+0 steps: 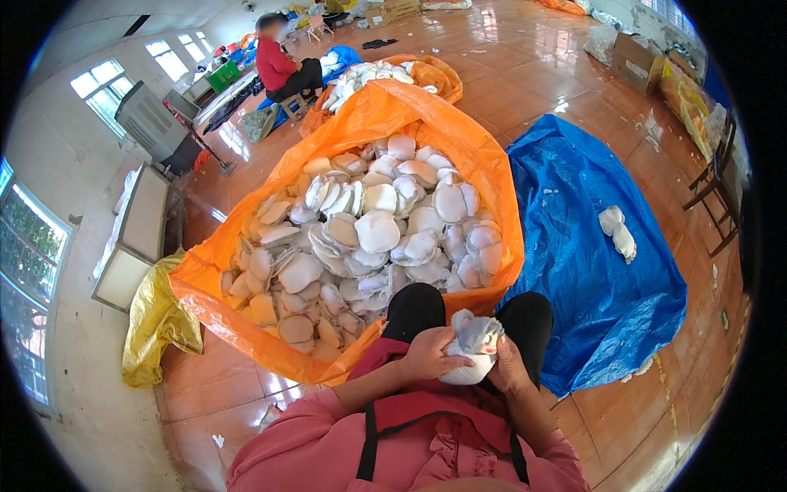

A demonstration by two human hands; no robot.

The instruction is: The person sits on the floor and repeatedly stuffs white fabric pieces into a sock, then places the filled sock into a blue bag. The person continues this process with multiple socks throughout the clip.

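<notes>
Between my two hands, above my lap, is a small plush toy piece (470,371), white at the bottom and fluffy grey on top with a reddish patch. My left hand (428,355) is closed on its left side, and my right hand (510,367) grips it from the right. Just beyond my knees stands a large open orange sack (475,148), heaped with flat, rounded white and grey plush pieces (379,232). On a blue tarp (566,328) at the right lies a white plush piece (619,234) with a coloured end.
A yellow sack (160,324) lies left of the orange one. Farther back, a person in red (279,70) sits on a stool beside another orange sack (438,74) of white pieces. A grey air cooler (152,123) stands by the left wall, a wooden chair (717,184) at the far right.
</notes>
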